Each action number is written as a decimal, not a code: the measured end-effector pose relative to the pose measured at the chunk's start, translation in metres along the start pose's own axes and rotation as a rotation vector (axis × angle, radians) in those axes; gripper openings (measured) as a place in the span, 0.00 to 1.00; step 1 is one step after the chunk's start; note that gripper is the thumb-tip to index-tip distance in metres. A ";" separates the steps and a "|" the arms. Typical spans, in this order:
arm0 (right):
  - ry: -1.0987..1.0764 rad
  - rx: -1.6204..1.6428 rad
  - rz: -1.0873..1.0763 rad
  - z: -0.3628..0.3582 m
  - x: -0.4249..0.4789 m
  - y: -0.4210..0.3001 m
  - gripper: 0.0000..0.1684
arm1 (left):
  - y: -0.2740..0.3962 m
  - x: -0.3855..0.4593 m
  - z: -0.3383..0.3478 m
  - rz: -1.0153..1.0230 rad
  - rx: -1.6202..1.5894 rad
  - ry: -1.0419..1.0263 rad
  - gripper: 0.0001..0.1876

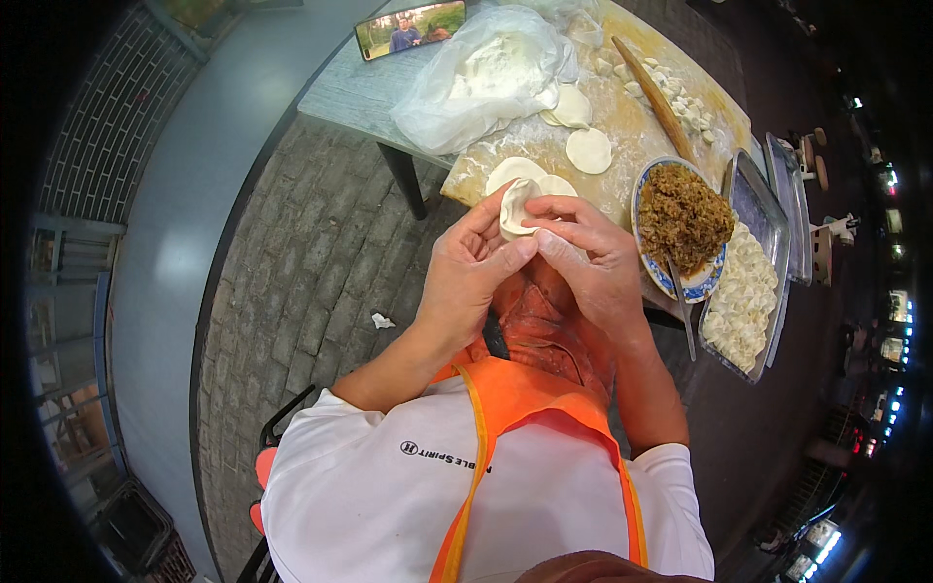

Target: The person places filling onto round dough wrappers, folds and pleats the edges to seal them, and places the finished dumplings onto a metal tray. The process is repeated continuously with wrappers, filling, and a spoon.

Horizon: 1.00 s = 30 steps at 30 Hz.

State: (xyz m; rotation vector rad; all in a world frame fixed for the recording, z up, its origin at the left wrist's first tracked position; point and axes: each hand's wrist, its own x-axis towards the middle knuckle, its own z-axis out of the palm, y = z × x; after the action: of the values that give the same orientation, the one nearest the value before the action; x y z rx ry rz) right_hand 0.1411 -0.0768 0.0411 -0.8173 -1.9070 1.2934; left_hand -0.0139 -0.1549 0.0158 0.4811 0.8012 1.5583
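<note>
Between my two hands is a folded dough wrapper, its rim curled up. My left hand holds it along the left side and from below. On the other side, the fingers and thumb of my right hand pinch its edge, and both thumbs meet at the near end. Any filling inside is hidden. Flat round wrappers lie just behind my fingers on the floured wooden board. To the right, an oval blue-rimmed plate is heaped with minced filling, and a metal-handled utensil sticks out of it.
A metal tray with rows of dumplings stands at right. Further back are a rolling pin, dough pieces, more wrappers, a plastic bag of flour and a phone showing video.
</note>
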 end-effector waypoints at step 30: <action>0.402 -0.273 0.234 -0.034 -0.150 0.036 0.19 | -0.014 -0.012 -0.017 -0.071 0.699 -0.075 0.11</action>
State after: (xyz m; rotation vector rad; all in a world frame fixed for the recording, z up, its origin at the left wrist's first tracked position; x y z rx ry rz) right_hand 0.2586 -0.1684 -0.0114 -1.3630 -1.7148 0.9150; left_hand -0.0139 -0.1705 -0.0040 0.9960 1.2879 1.1559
